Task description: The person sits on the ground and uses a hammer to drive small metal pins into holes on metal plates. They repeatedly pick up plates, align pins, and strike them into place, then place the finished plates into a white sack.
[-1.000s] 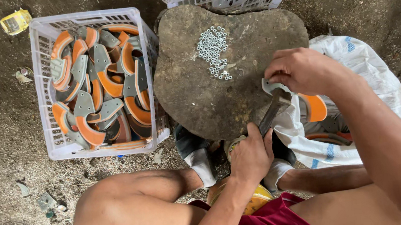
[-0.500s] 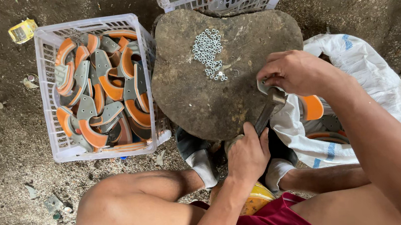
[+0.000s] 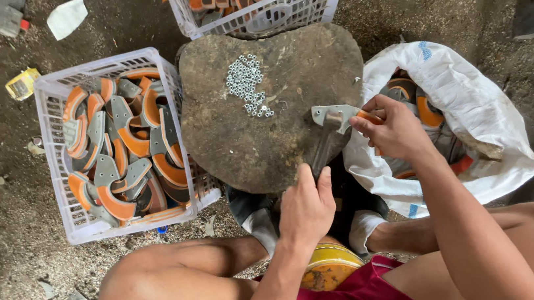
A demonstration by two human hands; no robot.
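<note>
My left hand [image 3: 306, 207] grips the handle of a hammer [image 3: 323, 145], whose head rests near the right edge of a flat stone block [image 3: 258, 124]. My right hand [image 3: 393, 127] holds a grey curved metal piece with an orange lining [image 3: 342, 114] on the stone's right edge, next to the hammer head. A small heap of shiny rivets [image 3: 245, 83] lies on the stone's upper middle.
A white plastic crate [image 3: 60, 191] full of grey and orange curved pieces stands to the left. A second crate [image 3: 252, 12] sits behind the stone. A white sack [image 3: 467, 102] with more pieces lies open at the right. Dirt floor with scraps surrounds everything; my knees are below.
My right hand has moved from the sack's mouth up to the stone's edge, bringing a curved piece onto it. The hammer has shifted slightly with my left hand.
</note>
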